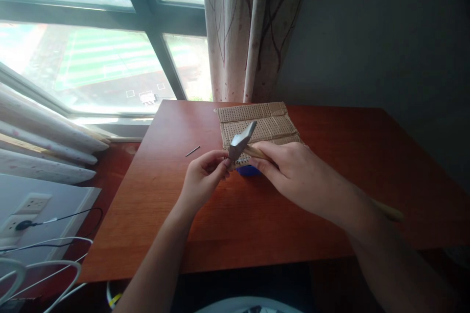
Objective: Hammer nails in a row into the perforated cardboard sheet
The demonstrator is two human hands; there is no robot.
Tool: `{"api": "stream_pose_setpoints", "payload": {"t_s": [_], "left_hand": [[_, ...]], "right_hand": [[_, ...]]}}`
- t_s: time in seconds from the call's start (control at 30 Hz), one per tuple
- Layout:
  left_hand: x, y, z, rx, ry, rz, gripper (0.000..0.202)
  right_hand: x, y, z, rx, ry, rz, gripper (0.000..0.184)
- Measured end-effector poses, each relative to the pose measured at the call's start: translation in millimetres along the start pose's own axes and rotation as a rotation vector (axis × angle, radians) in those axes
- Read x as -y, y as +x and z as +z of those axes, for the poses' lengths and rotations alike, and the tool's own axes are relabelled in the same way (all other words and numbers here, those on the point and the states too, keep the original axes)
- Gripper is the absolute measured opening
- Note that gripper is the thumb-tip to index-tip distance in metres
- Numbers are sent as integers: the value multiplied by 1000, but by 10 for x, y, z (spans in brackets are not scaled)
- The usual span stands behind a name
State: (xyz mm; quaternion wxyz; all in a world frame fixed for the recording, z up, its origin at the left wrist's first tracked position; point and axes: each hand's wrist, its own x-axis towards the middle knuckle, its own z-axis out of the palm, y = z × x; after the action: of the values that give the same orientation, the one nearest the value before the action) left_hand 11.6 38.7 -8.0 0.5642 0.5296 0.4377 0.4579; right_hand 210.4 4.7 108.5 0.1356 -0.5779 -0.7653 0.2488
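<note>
My right hand [290,164] is wrapped around the wooden handle of a hammer [240,143], whose butt end sticks out beyond my forearm. The metal head hangs over the near edge of a flat piece of brown cardboard [270,127] dotted with rows of small holes. Right beside the head, my left hand [205,171] is closed in a pinch at the cardboard's near left corner. What its fingertips hold is too small and covered to make out. Under the cardboard's near edge shows part of a blue object [249,171]. A thin metal nail-like piece [192,151] lies loose to the left.
The reddish wooden table [147,225] carries all of this. Behind it are a window [110,58] and a patterned curtain [235,34]. At the lower left, a wall socket [22,220] has a black plug in it, with white cables [55,266] beside the table.
</note>
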Motion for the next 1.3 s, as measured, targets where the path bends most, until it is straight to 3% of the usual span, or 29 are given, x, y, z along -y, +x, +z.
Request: {"api": "stream_pose_setpoints", "payload": {"t_s": [1.3], "left_hand": [[36, 5, 84, -65, -35, 63, 17]], "right_hand": [[-4, -44, 62, -8, -4, 33, 21]]}}
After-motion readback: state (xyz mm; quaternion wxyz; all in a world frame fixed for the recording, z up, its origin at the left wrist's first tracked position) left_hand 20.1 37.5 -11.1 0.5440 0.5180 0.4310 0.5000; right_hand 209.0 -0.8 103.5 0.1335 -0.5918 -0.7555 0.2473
